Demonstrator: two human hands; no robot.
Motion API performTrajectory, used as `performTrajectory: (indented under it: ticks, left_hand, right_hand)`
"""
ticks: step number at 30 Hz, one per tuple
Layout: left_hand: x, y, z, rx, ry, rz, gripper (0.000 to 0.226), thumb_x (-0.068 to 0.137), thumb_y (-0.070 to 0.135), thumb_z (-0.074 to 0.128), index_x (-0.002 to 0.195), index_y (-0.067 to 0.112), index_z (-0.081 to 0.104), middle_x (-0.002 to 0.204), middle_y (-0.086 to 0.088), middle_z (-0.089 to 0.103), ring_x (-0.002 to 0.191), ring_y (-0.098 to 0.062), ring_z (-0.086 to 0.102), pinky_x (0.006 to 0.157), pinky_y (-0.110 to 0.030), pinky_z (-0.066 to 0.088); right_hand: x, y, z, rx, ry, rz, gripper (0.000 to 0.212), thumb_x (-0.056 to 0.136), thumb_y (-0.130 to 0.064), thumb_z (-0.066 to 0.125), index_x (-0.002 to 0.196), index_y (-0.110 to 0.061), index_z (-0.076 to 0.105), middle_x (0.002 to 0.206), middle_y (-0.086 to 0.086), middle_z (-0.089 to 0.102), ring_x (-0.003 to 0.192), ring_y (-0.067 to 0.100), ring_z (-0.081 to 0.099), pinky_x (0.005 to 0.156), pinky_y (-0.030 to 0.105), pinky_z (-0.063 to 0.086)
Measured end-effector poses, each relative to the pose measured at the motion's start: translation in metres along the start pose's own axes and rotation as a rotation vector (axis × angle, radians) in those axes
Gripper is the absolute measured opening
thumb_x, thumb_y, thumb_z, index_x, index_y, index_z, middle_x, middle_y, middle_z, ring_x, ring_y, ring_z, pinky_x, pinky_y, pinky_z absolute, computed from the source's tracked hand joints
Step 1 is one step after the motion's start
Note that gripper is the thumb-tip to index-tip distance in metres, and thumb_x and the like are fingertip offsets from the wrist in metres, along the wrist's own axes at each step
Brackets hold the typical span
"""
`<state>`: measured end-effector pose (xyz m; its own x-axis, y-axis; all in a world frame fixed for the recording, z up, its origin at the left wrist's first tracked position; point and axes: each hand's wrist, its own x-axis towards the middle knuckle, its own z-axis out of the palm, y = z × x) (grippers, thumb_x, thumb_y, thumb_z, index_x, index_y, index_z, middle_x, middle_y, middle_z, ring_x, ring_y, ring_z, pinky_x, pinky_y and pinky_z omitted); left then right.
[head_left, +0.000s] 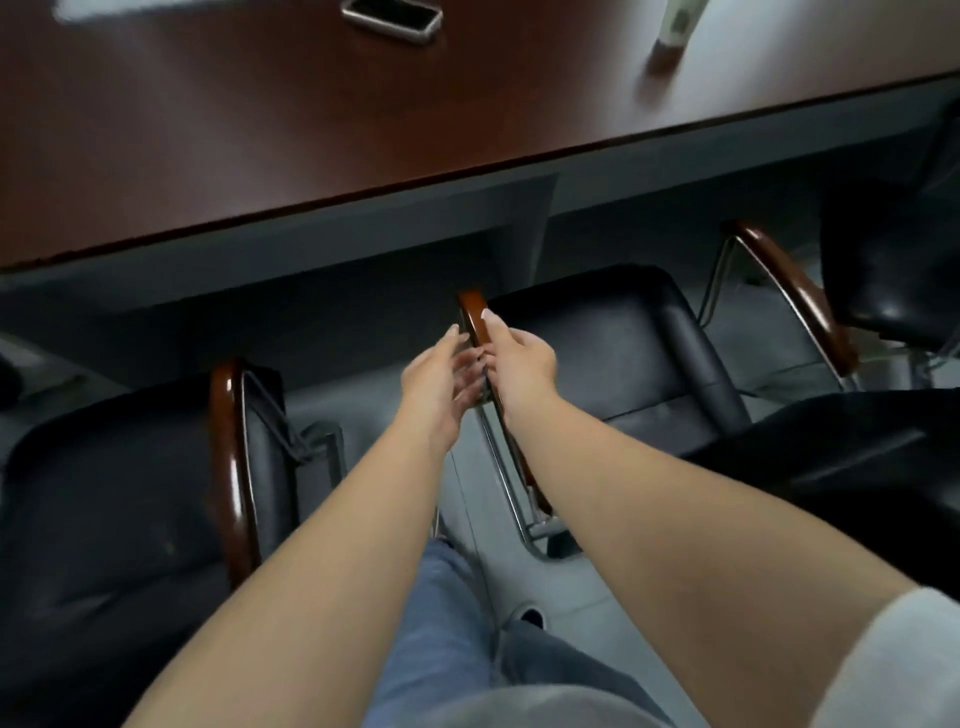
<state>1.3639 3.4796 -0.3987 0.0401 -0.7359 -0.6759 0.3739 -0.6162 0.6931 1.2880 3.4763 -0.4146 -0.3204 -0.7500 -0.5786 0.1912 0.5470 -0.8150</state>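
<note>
Armrest (474, 314) gripped by right hand (522, 358), left hand (441, 374) slack-fingered alongside; neighbouring chair (114, 493) crowds left, table (260, 130) ahead

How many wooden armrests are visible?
3. The left armrest is at the lower left; the middle armrest is touched by the left hand and right hand; the right armrest is further right. Others may be hidden.

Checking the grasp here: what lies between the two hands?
The wooden armrest lies between the left hand and the right hand, which grips it; the head view shows this.
</note>
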Motion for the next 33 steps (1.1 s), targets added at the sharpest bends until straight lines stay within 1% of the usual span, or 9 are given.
performTrajectory:
  ticks: [3,5,7,13,15,18,26,29,33]
  left_hand:
    - [-0.043,0.011,0.002,-0.011,-0.013,0.098,0.017,0.091,0.028,0.058,0.096,0.013,0.065,0.088,-0.004,0.069,0.079,-0.014,0.067,0.077,-0.028,0.055]
    - [-0.068,0.024,0.006,0.013,-0.044,0.173,0.016,0.091,0.029,0.058,0.093,0.015,0.064,0.087,-0.003,0.068,0.078,-0.013,0.066,0.071,-0.024,0.054]
    - [-0.099,0.039,0.014,0.035,-0.088,0.26,0.017,0.092,0.029,0.056,0.093,0.014,0.064,0.085,-0.003,0.068,0.079,-0.013,0.065,0.072,-0.024,0.054]
    - [-0.173,0.056,0.025,0.066,-0.192,0.363,0.019,0.092,0.03,0.055,0.095,0.014,0.064,0.085,-0.002,0.068,0.084,-0.014,0.066,0.082,-0.027,0.053]
    - [-0.191,0.047,0.026,0.083,-0.247,0.362,0.021,0.091,0.03,0.056,0.097,0.012,0.065,0.083,-0.002,0.068,0.083,-0.014,0.067,0.081,-0.027,0.053]
    - [-0.216,0.032,0.027,0.124,-0.286,0.369,0.022,0.092,0.029,0.056,0.099,0.01,0.064,0.083,-0.002,0.068,0.083,-0.015,0.066,0.078,-0.025,0.052]
    - [-0.283,0.001,0.06,0.256,-0.302,0.436,0.019,0.092,0.029,0.055,0.091,0.013,0.064,0.088,-0.004,0.067,0.085,-0.014,0.065,0.084,-0.026,0.052]
    - [-0.293,-0.008,0.085,0.295,-0.281,0.497,0.017,0.092,0.028,0.056,0.087,0.012,0.063,0.081,-0.004,0.064,0.079,-0.014,0.062,0.085,-0.027,0.051]
    - [-0.295,-0.027,0.122,0.292,-0.238,0.501,0.019,0.092,0.027,0.056,0.092,0.009,0.063,0.081,-0.004,0.063,0.081,-0.015,0.062,0.087,-0.028,0.051]
  right_hand:
    - [-0.037,-0.023,-0.017,0.072,-0.033,-0.084,0.017,0.087,-0.027,0.064,0.073,-0.017,0.064,0.082,0.007,0.069,0.086,0.021,0.067,0.088,0.039,0.054]
    - [-0.057,-0.043,-0.03,0.129,-0.033,-0.149,0.016,0.088,-0.019,0.063,0.072,-0.016,0.061,0.075,0.003,0.064,0.08,0.016,0.065,0.087,0.032,0.053]
    - [-0.082,-0.065,-0.046,0.165,-0.034,-0.232,0.019,0.089,-0.016,0.062,0.07,-0.016,0.059,0.072,0.001,0.06,0.078,0.013,0.061,0.084,0.029,0.052]
    - [-0.15,-0.101,-0.078,0.141,-0.035,-0.407,0.006,0.087,-0.021,0.064,0.09,-0.016,0.065,0.089,0.002,0.066,0.092,0.014,0.064,0.088,0.031,0.053]
    - [-0.173,-0.105,-0.089,0.128,-0.036,-0.451,0.005,0.087,-0.023,0.064,0.088,-0.018,0.064,0.094,0.003,0.067,0.094,0.014,0.064,0.088,0.031,0.053]
    - [-0.201,-0.103,-0.111,0.132,-0.038,-0.497,0.008,0.087,-0.023,0.064,0.091,-0.016,0.065,0.089,0.002,0.066,0.092,0.014,0.064,0.087,0.031,0.054]
    - [-0.236,-0.107,-0.204,0.078,0.012,-0.585,0.015,0.087,-0.024,0.065,0.093,-0.01,0.065,0.075,0.0,0.063,0.076,0.011,0.061,0.083,0.027,0.055]
    - [-0.226,-0.113,-0.244,-0.005,-0.01,-0.61,0.015,0.087,-0.025,0.065,0.088,-0.01,0.066,0.071,0.0,0.061,0.07,0.01,0.059,0.083,0.026,0.054]
    - [-0.195,-0.121,-0.294,-0.194,-0.034,-0.602,0.028,0.087,-0.029,0.065,0.101,-0.005,0.067,0.073,-0.001,0.061,0.069,0.008,0.058,0.076,0.021,0.052]
